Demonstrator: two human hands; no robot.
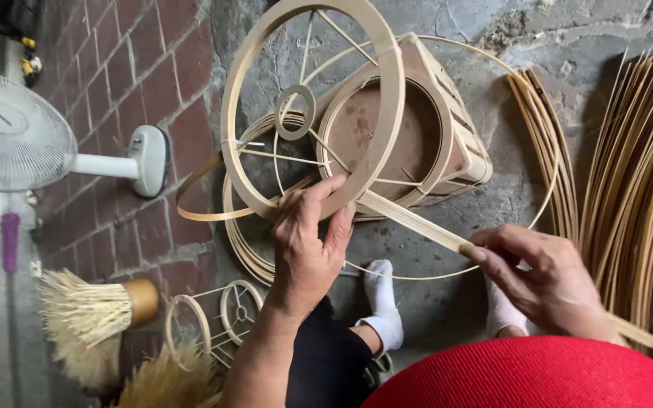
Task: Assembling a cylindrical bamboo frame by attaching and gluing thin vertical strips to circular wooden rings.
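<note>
Over cracked concrete floor (pixel 447 317): left hand (pixel 307 242) pinching bamboo hoop frame (pixel 311 106) at six o'clock, right hand (pixel 546 279) gripping flat bamboo strip (pixel 417 221); best kept taut, flush.

the floor (pixel 568 30) is rough grey concrete, cracked and patched, and gives way on the left to red brick paving (pixel 130 60). on the concrete lie coils of thin bamboo strip (pixel 247 242), a square wooden crate (pixel 455 128) tipped on its side, and a big bundle of long bamboo splints (pixel 636 181) along the right. on the brick side stand a white electric fan (pixel 17 132) and, nearer, a straw brush (pixel 88 310) beside a small bamboo frame (pixel 213 317). 2 white-socked feet (pixel 383 302) rest on the concrete.
</note>
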